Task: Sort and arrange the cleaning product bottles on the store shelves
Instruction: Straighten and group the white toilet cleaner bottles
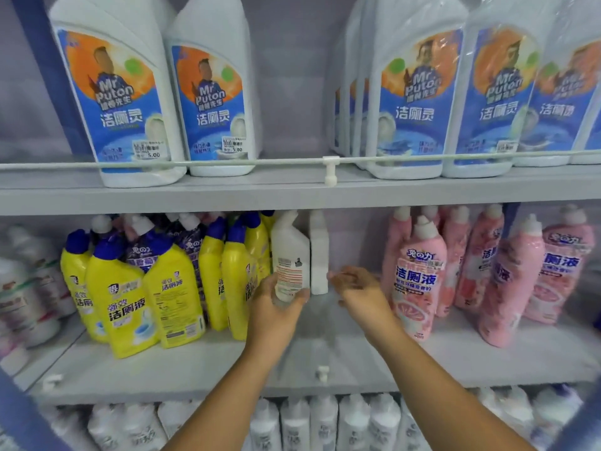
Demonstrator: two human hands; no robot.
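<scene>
Middle shelf point(195, 369), left to right: blurred white bottles point(19, 297) at far left, then a packed cluster of yellow bottles point(130, 301) with blue caps, some dark ones point(190, 242) behind them. Next the white bottle point(290, 255), angled neck, back label facing me, just beside the yellow group. Touching or nearly touching it on the right is a second white bottle point(318, 252), seen edge-on. Then a bare gap of shelf, then pink bottles point(419, 278) crowding the right side.

My left hand point(276, 310) grips the white bottle at its base, fingers curled round the lower part; the yellow bottles press close on that side. My right hand point(357, 291) is blurred, fingers loosely spread, holding nothing, just right of the second white bottle and just left of the nearest pink one; can't tell if it touches either.

Top shelf point(292, 190): big white jugs point(120, 102) with blue labels left and right, wire rail point(227, 162) in front. Bottom shelf: row of white bottles point(325, 421)
</scene>
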